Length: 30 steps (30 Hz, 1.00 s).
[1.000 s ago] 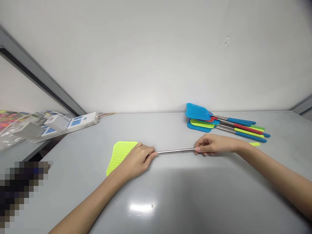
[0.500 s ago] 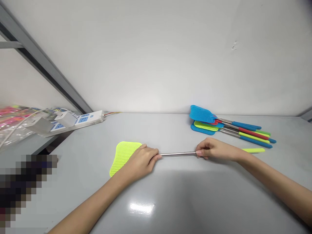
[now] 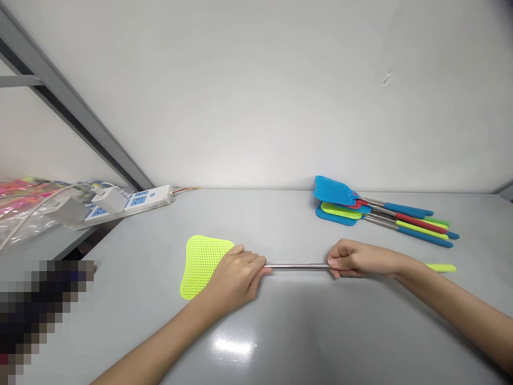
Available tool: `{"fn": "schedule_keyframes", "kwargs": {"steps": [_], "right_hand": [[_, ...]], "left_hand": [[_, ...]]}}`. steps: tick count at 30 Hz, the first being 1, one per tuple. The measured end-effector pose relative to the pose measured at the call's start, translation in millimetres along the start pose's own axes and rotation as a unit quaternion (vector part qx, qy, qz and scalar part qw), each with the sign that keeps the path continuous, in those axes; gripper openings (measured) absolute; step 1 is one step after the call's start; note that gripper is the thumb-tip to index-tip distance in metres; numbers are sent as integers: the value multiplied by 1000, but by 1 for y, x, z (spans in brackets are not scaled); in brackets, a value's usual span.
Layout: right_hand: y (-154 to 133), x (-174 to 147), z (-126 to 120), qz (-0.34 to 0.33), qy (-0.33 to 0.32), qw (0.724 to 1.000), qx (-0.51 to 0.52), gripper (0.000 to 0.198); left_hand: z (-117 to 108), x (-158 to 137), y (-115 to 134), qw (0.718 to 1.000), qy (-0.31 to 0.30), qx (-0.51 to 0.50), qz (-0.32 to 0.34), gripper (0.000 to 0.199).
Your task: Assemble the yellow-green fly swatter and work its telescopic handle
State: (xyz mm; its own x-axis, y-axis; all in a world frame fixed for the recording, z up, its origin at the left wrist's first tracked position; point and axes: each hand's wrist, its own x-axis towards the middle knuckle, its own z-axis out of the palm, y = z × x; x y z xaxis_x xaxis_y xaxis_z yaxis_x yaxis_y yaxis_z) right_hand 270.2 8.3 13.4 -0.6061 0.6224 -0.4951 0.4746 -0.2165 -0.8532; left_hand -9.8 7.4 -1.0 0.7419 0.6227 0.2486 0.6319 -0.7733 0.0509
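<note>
A fly swatter lies across the grey table, with a yellow-green mesh head, a thin metal rod and a yellow-green handle tip. My left hand grips the rod just beside the mesh head. My right hand pinches the rod further right, hiding the part toward the handle. A bare stretch of rod shows between the two hands.
A pile of several swatters with blue, green and red handles lies at the back right near the wall. A white power strip with a plugged-in charger sits at the back left. Clear bags with colourful items lie far left.
The handle tip now sticks out further right of my right arm, so the swatter looks longer. Both hands sit slightly lower and further right in view; the camera has shifted.
</note>
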Motion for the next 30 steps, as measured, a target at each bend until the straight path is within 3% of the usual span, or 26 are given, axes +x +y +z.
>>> {"fn": "schedule_keyframes", "kwargs": {"steps": [5,14,30], "right_hand": [[3,1,3,47,-40,995,79,29],[2,0,6,90,-60,987,121,28],[2,3,11,90,-67,984,141,27]], "left_hand": [[-1,-1,4,1000,18,2,16,31],[2,-3,9,999,27,4,17,30],[-1,-1,11,1000,3,7,14,31]]}}
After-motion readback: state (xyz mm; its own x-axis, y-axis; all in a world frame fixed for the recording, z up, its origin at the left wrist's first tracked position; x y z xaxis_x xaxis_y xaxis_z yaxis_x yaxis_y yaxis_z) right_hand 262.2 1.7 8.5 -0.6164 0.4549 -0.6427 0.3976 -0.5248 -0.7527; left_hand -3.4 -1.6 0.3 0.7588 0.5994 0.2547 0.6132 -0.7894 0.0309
